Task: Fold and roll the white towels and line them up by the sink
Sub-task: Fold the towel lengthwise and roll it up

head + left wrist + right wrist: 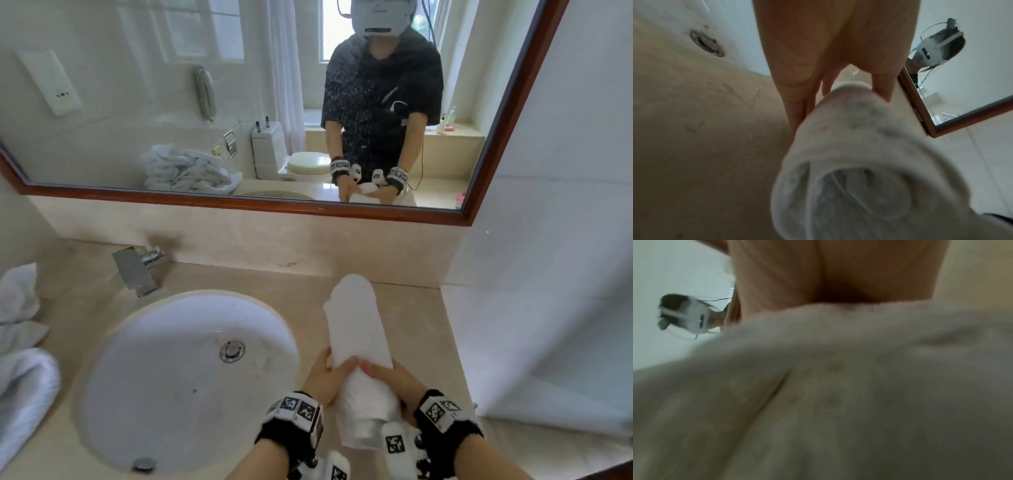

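A rolled white towel (359, 346) lies lengthwise on the beige counter to the right of the sink (164, 377), pointing toward the mirror. My left hand (330, 371) grips its near part from the left and my right hand (387, 377) grips it from the right, thumbs meeting on top. In the left wrist view the rolled towel (849, 146) shows its spiral end, with my left hand's fingers (797, 100) along its side. The right wrist view is filled by the towel (838, 386) under my palm. Loose white towels (20, 342) lie left of the sink.
A chrome tap (138, 269) stands behind the basin. A wood-framed mirror (513, 120) runs along the back wall and a white wall (548, 274) closes the counter on the right. Bare counter (418, 308) lies between the roll and that wall.
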Demonstrator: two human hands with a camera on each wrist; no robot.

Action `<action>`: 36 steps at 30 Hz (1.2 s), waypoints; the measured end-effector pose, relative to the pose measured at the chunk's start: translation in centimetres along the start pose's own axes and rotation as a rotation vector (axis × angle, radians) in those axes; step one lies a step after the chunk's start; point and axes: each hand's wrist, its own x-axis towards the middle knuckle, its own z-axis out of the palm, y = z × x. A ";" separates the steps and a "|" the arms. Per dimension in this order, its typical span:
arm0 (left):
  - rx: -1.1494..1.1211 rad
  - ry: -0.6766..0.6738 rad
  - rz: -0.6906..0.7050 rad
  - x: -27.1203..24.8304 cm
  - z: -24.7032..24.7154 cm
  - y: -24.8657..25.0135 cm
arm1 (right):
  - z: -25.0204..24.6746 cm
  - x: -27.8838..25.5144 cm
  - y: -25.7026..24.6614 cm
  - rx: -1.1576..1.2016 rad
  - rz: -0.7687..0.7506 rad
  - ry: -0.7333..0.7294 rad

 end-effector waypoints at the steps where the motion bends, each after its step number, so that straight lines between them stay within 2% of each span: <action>1: -0.025 0.005 0.043 -0.6 0.0 0.5 | 0.4 -0.3 0.5 0.085 0.007 -0.069; 4: -0.177 0.010 0.118 -3.4 -1.3 2.4 | 2.3 -0.6 0.7 0.180 0.015 -0.169; 6: -0.231 0.049 0.158 -4.8 -3.4 3.1 | 4.6 -0.5 0.1 0.132 -0.025 -0.216; 11: -0.195 0.198 0.283 -8.1 -10.9 5.3 | 12.4 1.2 -1.9 0.011 -0.123 -0.251; 14: -0.231 0.237 0.334 -10.2 -16.6 6.6 | 18.8 1.9 -2.8 0.034 -0.169 -0.349; 15: -0.264 0.238 0.344 -10.9 -18.8 7.0 | 21.3 2.0 -3.2 0.072 -0.190 -0.423; 18: -0.349 0.263 0.318 -12.1 -26.0 8.1 | 29.1 2.0 -4.0 0.182 -0.246 -0.568; 22: -0.334 0.205 0.251 -13.0 -35.6 9.4 | 39.4 4.9 -3.0 0.193 -0.235 -0.476; 25: -0.233 0.128 0.239 -12.6 -41.4 10.6 | 44.8 6.3 -2.9 0.211 -0.199 -0.395; 29: -0.114 0.076 0.197 -10.7 -45.3 12.4 | 47.5 8.0 -3.4 0.268 -0.156 -0.329; 33: 0.301 0.092 0.052 -8.4 -48.4 15.3 | 48.4 11.1 -5.0 0.192 -0.146 -0.283; 34: 0.427 0.112 0.052 -7.8 -49.3 15.7 | 48.8 11.7 -5.1 0.166 -0.152 -0.270; 36: 0.556 0.183 0.156 -6.6 -51.7 16.9 | 50.1 12.9 -5.2 0.134 -0.136 -0.256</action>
